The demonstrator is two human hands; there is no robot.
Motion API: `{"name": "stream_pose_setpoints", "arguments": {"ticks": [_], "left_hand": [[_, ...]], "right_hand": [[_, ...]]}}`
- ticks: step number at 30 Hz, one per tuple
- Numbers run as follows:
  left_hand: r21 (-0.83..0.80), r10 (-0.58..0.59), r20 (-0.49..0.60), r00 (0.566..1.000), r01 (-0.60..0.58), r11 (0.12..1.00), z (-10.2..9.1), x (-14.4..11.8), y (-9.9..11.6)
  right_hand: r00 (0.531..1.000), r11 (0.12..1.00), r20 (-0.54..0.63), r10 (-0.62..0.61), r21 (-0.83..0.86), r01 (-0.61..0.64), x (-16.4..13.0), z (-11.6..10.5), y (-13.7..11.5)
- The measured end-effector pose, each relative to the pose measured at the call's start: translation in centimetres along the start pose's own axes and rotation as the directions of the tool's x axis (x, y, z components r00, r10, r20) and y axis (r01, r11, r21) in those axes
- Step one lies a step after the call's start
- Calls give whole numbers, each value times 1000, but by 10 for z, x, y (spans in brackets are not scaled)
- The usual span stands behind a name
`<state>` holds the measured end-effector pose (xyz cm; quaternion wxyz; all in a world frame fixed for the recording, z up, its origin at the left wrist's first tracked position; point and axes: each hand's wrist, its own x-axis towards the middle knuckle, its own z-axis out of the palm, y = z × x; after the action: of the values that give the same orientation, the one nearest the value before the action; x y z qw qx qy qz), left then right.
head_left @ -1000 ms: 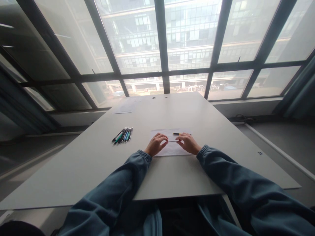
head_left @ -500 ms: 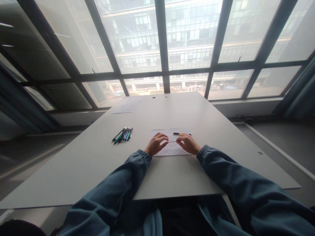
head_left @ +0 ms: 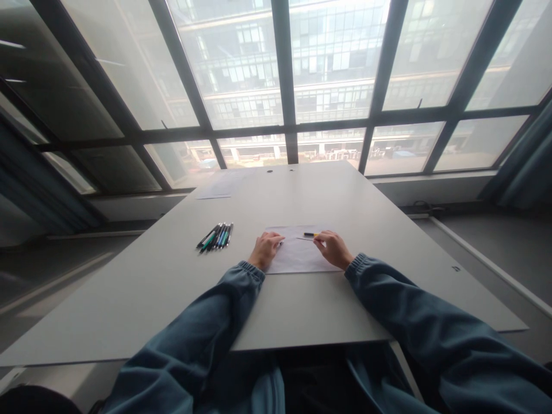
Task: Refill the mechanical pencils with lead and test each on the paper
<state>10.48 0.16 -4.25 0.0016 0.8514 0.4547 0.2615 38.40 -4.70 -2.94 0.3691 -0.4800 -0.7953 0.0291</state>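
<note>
The right hand [head_left: 331, 248] covers most of a dark pen [head_left: 309, 234] at 12 o'clock on the white sheet [head_left: 297, 256]; its grip is too small to tell. The left hand [head_left: 265, 249] rests curled on the sheet's 9 o'clock edge, holding nothing visible. More pens [head_left: 215, 236] lie at 10 o'clock on the grey counter [head_left: 302, 305], beneath tall windows [head_left: 332, 57].

Pen bundle [head_left: 215, 236] left on table [head_left: 302, 310]; far sheet [head_left: 214, 190] by window.

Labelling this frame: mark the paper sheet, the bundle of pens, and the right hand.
paper sheet [head_left: 297, 257], head view, bare middle of the sheet between the hands
bundle of pens [head_left: 217, 236], head view, mid-barrels of the bundle
right hand [head_left: 332, 249], head view, back of the hand
</note>
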Motion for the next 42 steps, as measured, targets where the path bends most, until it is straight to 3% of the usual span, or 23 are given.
{"name": "stream_pose_setpoints", "arguments": {"ticks": [5, 16, 30, 42], "left_hand": [[11, 22, 37, 999, -22, 1000, -3, -1, 6], [-17, -49, 70, 996, 51, 999, -12, 0, 14], [-252, 98, -180, 979, -142, 957, -14, 3, 28], [-267, 124, -176, 977, -169, 949, -15, 2, 36]], "right_hand": [[1000, 1000, -2, -5, 9, 5, 0, 1, 0], [999, 999, -30, -23, 37, 24, 0, 3, 2], [994, 982, -46, -100, 154, 106, 1, 3, -1], [989, 971, -12, -145, 188, 145, 1, 2, -1]]}}
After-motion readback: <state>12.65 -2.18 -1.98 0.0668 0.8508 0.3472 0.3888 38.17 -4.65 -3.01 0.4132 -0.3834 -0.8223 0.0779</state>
